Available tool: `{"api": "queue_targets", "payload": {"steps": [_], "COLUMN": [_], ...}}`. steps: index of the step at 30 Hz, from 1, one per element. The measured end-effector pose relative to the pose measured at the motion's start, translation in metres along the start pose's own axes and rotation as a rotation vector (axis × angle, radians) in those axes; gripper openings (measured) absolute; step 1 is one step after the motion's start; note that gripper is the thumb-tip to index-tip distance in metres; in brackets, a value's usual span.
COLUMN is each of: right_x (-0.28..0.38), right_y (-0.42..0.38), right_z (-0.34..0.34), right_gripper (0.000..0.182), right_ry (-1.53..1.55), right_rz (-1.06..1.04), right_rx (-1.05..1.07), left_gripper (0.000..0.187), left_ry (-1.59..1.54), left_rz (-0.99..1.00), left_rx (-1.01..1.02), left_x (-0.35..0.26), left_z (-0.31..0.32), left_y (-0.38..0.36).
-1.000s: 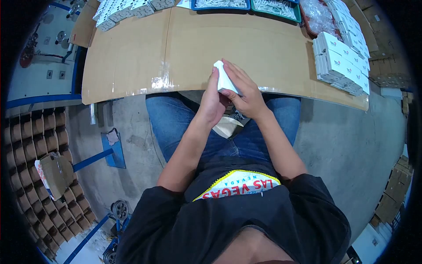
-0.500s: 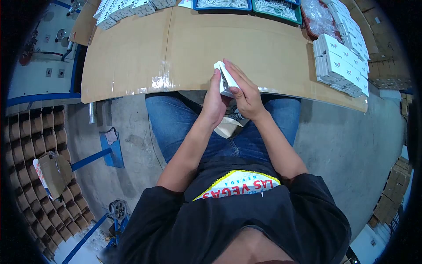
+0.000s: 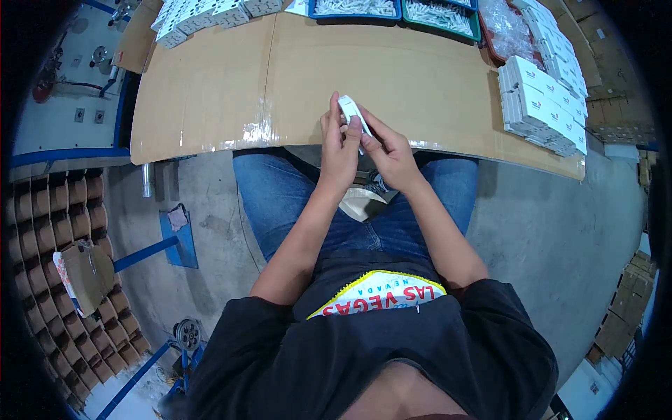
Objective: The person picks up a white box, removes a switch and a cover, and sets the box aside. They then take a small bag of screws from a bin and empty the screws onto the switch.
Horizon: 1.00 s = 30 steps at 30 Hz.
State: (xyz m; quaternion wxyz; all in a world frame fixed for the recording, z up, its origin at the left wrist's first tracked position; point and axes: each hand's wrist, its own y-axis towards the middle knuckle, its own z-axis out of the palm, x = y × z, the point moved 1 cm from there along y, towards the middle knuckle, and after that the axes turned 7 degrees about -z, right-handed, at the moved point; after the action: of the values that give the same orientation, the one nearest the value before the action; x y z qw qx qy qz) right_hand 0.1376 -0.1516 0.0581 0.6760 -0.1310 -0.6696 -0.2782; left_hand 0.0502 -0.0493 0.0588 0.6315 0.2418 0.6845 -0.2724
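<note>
A slim white rectangular piece (image 3: 348, 106), perhaps a plastic housing or switch body, is held between both hands just above the near edge of the cardboard-covered table (image 3: 210, 84). My left hand (image 3: 338, 154) grips it from the left, thumb on its near face and fingers behind. From the right, my right hand (image 3: 394, 157) closes on its lower end with thumb and fingers. The fingers hide much of the piece's lower part and sides.
Stacked white boxes (image 3: 542, 105) stand at the table's right. At the back are a blue tray (image 3: 355, 20) and a green tray (image 3: 448, 30) of small white parts, beside a red bin of clear plastic (image 3: 507, 31). White pieces with dark holes (image 3: 210, 15) line the back left.
The white piece has turned, so a narrow plain side shows instead of the dark gap. My left fingers have shifted up and around it, and my right fingers have slid lower.
</note>
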Motion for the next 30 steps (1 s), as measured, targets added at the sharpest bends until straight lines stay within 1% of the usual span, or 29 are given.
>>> {"api": "queue_targets", "payload": {"steps": [1,2,3,4,6,7,8,9,12,14,19,21,24,26,27,29,30], "right_x": [0.001,0.002,0.003,0.006,0.005,0.003,0.002,0.005,0.015,0.013,0.015,0.015,0.015,0.016,0.015,0.013,0.014], "right_y": [0.001,0.002,0.002,0.002,0.002,0.001,0.000,-0.001,0.000,0.001,0.000,0.001,0.000,-0.002,-0.001,0.000,-0.001], "right_z": [0.000,0.001,0.002,0.003,0.005,0.005,0.006,0.007,0.008,0.009,0.007,0.008,0.007,0.006,0.007,0.008,0.008], "right_gripper": [0.056,0.053,0.053,0.050,0.048,0.046,0.044,0.044,0.042,0.041,0.040,0.039,0.039,0.039,0.039,0.039,0.039], "right_ry": [-0.067,-0.133,-0.134,-0.131,-0.126,-0.192,-0.257,-0.257,-0.329,-0.382,-0.374,-0.376,-0.359,-0.376,-0.377,-0.385,-0.387], "right_rz": [-0.042,-0.083,-0.085,-0.101,-0.117,-0.154,-0.191,-0.190,-0.235,-0.348,-0.329,-0.350,-0.321,-0.229,-0.234,-0.330,-0.334], "right_rx": [0.012,0.025,0.025,0.006,-0.014,-0.028,-0.042,-0.043,-0.059,-0.102,-0.098,-0.104,-0.097,-0.085,-0.083,-0.123,-0.124], "left_gripper": [0.064,0.067,0.070,0.070,0.080,0.080,0.079,0.077,0.073,0.073,0.071,0.070,0.069,0.069,0.068,0.068,0.067], "left_ry": [0.000,-0.089,-0.177,-0.176,-0.223,-0.222,-0.203,-0.183,-0.226,-0.222,-0.211,-0.229,-0.244,-0.242,-0.242,-0.233,-0.223], "left_rz": [0.001,-0.034,-0.068,-0.067,-0.009,-0.009,0.033,0.074,0.081,0.079,0.034,0.049,0.053,0.051,0.051,0.064,0.070], "left_rx": [0.002,0.003,0.004,0.003,-0.028,-0.028,-0.026,-0.023,-0.032,-0.027,-0.017,-0.014,-0.018,-0.008,0.000,-0.008,-0.012], "left_x": [-0.001,-0.002,-0.002,-0.001,0.000,0.000,0.000,0.000,0.002,0.002,0.005,0.004,0.005,0.006,0.006,0.006,0.006], "left_z": [0.000,-0.001,-0.001,-0.001,0.000,0.000,0.000,0.000,0.002,0.003,0.001,0.001,0.002,0.001,0.001,0.002,0.003], "left_y": [0.000,0.001,0.001,0.001,0.000,0.000,-0.001,-0.001,-0.003,-0.004,-0.007,-0.006,-0.005,-0.006,-0.004,-0.004,-0.004]}}
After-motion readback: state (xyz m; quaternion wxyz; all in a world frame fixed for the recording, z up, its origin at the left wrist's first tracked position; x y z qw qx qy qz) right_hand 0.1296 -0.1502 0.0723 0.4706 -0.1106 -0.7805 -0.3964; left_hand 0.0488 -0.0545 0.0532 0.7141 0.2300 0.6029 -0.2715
